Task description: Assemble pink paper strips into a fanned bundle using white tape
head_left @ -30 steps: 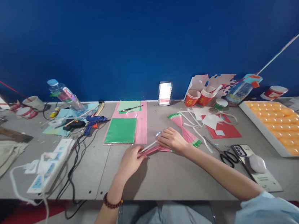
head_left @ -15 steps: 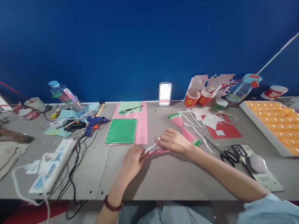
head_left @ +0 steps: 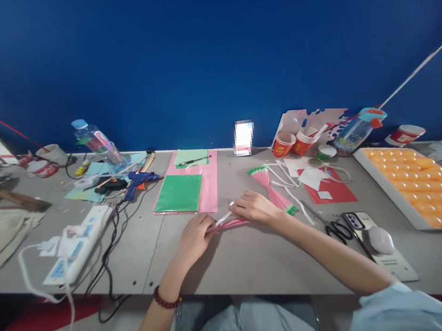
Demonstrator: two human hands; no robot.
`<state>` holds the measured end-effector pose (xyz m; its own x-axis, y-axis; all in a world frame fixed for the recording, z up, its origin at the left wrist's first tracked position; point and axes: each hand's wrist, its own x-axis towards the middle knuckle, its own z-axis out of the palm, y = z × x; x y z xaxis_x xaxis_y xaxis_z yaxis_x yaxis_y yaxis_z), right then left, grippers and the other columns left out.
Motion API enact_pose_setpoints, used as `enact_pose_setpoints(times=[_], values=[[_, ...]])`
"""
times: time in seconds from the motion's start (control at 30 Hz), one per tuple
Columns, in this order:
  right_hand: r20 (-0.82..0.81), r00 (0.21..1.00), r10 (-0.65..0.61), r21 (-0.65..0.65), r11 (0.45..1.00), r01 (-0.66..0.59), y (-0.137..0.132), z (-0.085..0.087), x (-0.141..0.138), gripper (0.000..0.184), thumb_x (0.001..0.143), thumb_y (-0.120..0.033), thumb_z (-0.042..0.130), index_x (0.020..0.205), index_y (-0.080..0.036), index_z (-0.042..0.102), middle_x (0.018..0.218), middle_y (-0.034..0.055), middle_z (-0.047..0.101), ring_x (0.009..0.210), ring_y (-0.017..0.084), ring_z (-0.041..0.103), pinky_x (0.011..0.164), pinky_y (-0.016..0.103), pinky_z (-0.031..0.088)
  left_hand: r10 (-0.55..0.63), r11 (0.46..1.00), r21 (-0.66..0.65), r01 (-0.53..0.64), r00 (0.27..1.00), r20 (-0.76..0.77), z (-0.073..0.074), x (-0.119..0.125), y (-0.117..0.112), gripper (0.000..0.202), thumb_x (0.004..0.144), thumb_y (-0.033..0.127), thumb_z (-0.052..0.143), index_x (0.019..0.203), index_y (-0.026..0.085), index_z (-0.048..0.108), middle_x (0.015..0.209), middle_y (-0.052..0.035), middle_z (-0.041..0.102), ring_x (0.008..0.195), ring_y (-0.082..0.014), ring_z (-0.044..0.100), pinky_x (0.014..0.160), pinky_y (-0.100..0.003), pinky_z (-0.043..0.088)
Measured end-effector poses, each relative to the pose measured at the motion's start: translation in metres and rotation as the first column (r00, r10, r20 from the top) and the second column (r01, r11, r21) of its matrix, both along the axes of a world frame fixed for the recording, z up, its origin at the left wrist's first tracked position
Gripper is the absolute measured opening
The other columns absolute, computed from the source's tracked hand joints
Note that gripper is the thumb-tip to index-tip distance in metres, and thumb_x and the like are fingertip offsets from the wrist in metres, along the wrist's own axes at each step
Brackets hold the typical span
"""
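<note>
Behind everything, a blue wall (head_left: 191, 56) is met by the far edge of the grey tabletop (head_left: 237, 271), by which all the work is carried. Towards the tabletop's right-hand side in view, a white tray (head_left: 393, 191) is filled with rounded orange pieces. A white power strip (head_left: 80, 244) is set slantwise on the left, towards the near edge, with plugs seated in it. Left of centre, a pink sheet (head_left: 211, 183) is laid close to the far edge, and its near-left part is covered by a green packet (head_left: 179, 194). A phone (head_left: 389, 255) is placed at the near edge, right of centre, with a rounded pale object resting on it.

In the middle of the tabletop, nearer the near edge, folded pink paper (head_left: 232, 222) is stretched between the two hands. Its left end is pinched in the bent fingers of the left hand (head_left: 195, 239); its right end is gripped under the curled fingers of the right hand (head_left: 255, 207), whose thumb is hidden. Just beyond the right hand, a pleated pink-and-green bow (head_left: 275, 194) is seen. Black-handled scissors (head_left: 339, 231) are laid beside the phone. Along the folded paper, a narrow white strip (head_left: 223, 219) is spanned from hand to hand.
</note>
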<state>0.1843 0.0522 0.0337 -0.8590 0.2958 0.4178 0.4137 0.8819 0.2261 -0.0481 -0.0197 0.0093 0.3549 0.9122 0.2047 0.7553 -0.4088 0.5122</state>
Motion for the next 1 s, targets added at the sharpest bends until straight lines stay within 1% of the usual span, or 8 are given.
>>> enact_pose_setpoints(times=[0.13,0.27,0.4,0.53,0.6,0.67,0.83,1.0], values=[[0.096,0.995,-0.009,-0.090,0.996,0.018,0.002,0.007,-0.001,0.032,0.099,-0.032,0.037,0.082,-0.017,0.060,0.069,0.0011,0.058,0.055,0.012,0.043,0.060,0.030,0.022,-0.063,0.998,0.001,0.063,0.998,0.005,-0.005,-0.003,0.003,0.015,0.086,0.032,0.059,0.079,0.019,0.055,0.083,-0.0034,0.058,0.080,-0.0195,0.053,0.070,-0.031,0.042],[0.137,0.991,0.003,-0.085,0.996,0.008,0.006,0.008,-0.005,0.032,0.099,-0.030,0.037,0.082,-0.017,0.060,0.067,0.0009,0.057,0.054,0.011,0.042,0.059,0.030,0.022,-0.057,0.998,-0.015,0.057,0.998,-0.002,-0.005,-0.004,0.003,0.016,0.087,0.033,0.058,0.079,0.019,0.055,0.084,-0.0041,0.058,0.081,-0.0200,0.054,0.070,-0.032,0.042],[0.070,0.997,0.020,-0.005,1.000,-0.020,0.010,-0.001,-0.004,0.030,0.099,-0.026,0.037,0.082,-0.016,0.059,0.063,-0.0002,0.055,0.053,0.011,0.040,0.058,0.031,0.022,-0.021,0.999,-0.044,0.022,1.000,0.011,-0.001,-0.003,0.002,0.010,0.085,0.026,0.059,0.079,0.019,0.055,0.084,-0.0038,0.059,0.079,-0.0196,0.055,0.069,-0.031,0.042],[-0.033,0.996,0.078,0.115,0.991,-0.074,0.013,-0.010,0.002,0.021,0.097,-0.021,0.041,0.088,-0.016,0.060,0.062,-0.0011,0.054,0.055,0.012,0.042,0.059,0.030,0.025,0.003,0.999,-0.054,-0.002,1.000,0.014,0.002,-0.001,0.001,0.008,0.082,0.018,0.062,0.077,0.020,0.056,0.083,-0.0022,0.060,0.080,-0.0189,0.056,0.068,-0.029,0.042],[-0.061,0.994,0.096,0.134,0.987,-0.087,0.013,-0.014,0.004,0.019,0.096,-0.020,0.043,0.090,-0.015,0.060,0.062,-0.0010,0.055,0.056,0.012,0.044,0.059,0.030,0.026,0.004,0.998,-0.064,-0.003,1.000,0.017,0.002,-0.001,0.001,0.008,0.081,0.016,0.063,0.078,0.020,0.056,0.085,-0.0017,0.060,0.082,-0.0188,0.056,0.069,-0.029,0.042],[-0.062,0.994,0.092,0.102,0.991,-0.085,0.011,-0.017,0.004,0.019,0.096,-0.021,0.042,0.090,-0.015,0.059,0.064,-0.0001,0.057,0.058,0.012,0.046,0.060,0.030,0.027,0.007,0.998,-0.070,-0.006,1.000,0.016,0.001,-0.001,0.001,0.010,0.080,0.014,0.062,0.077,0.020,0.055,0.085,-0.0016,0.060,0.082,-0.0187,0.056,0.069,-0.029,0.042],[-0.052,0.997,0.049,-0.042,0.998,-0.052,0.004,-0.019,0.002,0.024,0.098,-0.027,0.040,0.089,-0.017,0.060,0.071,0.0022,0.063,0.064,0.012,0.052,0.062,0.029,0.028,0.001,0.998,-0.066,0.000,1.000,0.008,0.001,-0.001,0.001,0.009,0.081,0.014,0.062,0.078,0.020,0.055,0.086,-0.0024,0.059,0.082,-0.0189,0.055,0.068,-0.029,0.042],[-0.002,0.999,0.033,-0.130,0.991,-0.033,0.008,-0.008,0.004,0.031,0.099,-0.029,0.036,0.087,-0.017,0.062,0.064,0.0012,0.063,0.056,0.011,0.048,0.060,0.029,0.025,-0.044,0.996,-0.078,0.043,0.999,-0.002,0.004,-0.002,0.002,0.006,0.085,0.020,0.059,0.079,0.020,0.056,0.086,-0.0034,0.059,0.082,-0.0193,0.055,0.069,-0.030,0.042]])
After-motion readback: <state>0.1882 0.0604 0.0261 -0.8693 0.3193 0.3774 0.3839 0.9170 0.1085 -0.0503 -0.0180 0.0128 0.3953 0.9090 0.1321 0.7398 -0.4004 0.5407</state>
